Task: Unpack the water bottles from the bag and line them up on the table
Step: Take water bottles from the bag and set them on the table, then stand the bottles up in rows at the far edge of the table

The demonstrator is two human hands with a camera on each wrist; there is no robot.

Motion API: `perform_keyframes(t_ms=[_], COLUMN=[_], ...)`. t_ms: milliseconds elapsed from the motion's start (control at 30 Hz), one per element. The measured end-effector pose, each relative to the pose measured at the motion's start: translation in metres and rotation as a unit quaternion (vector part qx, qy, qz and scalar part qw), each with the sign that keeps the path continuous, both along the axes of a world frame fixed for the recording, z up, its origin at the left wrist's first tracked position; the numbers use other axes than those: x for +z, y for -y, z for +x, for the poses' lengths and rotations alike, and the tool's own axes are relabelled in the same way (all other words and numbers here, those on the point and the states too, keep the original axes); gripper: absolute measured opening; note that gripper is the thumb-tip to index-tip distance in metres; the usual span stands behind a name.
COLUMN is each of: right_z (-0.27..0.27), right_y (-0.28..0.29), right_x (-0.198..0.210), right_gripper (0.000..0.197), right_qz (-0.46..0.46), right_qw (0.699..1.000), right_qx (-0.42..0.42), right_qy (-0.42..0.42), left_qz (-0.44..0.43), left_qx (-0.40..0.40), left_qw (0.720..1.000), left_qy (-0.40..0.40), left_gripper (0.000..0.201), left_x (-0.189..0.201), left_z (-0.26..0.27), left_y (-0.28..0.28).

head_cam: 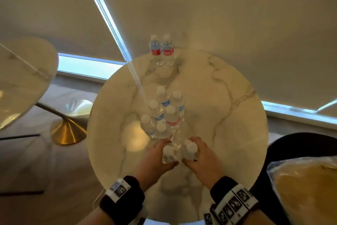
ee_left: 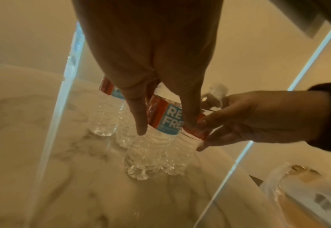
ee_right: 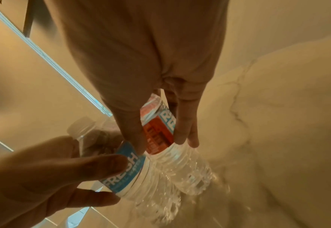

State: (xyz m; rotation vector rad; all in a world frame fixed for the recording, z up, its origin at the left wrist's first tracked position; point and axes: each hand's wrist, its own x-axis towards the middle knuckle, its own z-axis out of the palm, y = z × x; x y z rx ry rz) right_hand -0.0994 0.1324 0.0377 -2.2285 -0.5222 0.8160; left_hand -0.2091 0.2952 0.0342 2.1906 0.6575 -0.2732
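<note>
As each hand gripped a water bottle, the left hand [head_cam: 155, 157] and right hand [head_cam: 200, 155] needed to lower theirs together (upright, bases flat) onto the marble table [head_cam: 228, 133].

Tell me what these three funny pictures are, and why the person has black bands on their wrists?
No robot here: a person wears three cameras. The big picture comes from their head; the other two come from those wrist bands, looking along the fingers. On the round white marble table stand clear plastic water bottles: a pair at the far edge and a cluster in the middle. The left hand grips one bottle, and the right hand grips another. A clear plastic bag sits at the right.
</note>
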Motion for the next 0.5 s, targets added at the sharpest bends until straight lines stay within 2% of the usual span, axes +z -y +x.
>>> perform_keyframes(t_ms=[100, 133, 200, 267, 333, 400, 500], right_z=[0.004, -0.001, 0.0, 0.012, 0.022, 0.033, 0.062], right_y=[0.007, -0.044, -0.032, -0.014, 0.007, 0.02, 0.021], right_x=[0.001, 0.0, 0.017, 0.024, 0.032, 0.046, 0.069], right_gripper=[0.068, 0.073, 0.079, 0.075, 0.062, 0.047, 0.031], right_qz=[-0.037, -0.031, -0.044, -0.088, -0.122, -0.134, -0.126], right_qw=[0.999, 0.999, 0.999, 0.994, 0.991, 0.99, 0.991], right_qx=[0.022, -0.015, 0.013, 0.048, 0.055, 0.036, -0.009], right_qy=[-0.005, -0.006, -0.021, -0.033, -0.022, 0.005, 0.043], left_qz=[0.004, 0.011, 0.046, 0.053, 0.087, 0.113, 0.158], left_qx=[-0.029, -0.074, -0.114, -0.143, -0.166, -0.166, -0.151], left_qw=[0.999, 0.996, 0.99, 0.982, 0.977, 0.978, 0.976], left_qy=[-0.031, -0.04, -0.067, -0.108, -0.102, -0.064, -0.015], left_gripper=[0.088, 0.091, 0.089, 0.075, 0.056, 0.041, 0.03], left_x=[0.015, 0.015, 0.026, 0.041, 0.048, 0.063, 0.088], left_z=[0.006, 0.009, 0.008, 0.006, -0.003, -0.011, -0.005], left_y=[0.001, -0.064, -0.063, -0.066, -0.073, -0.084, -0.103])
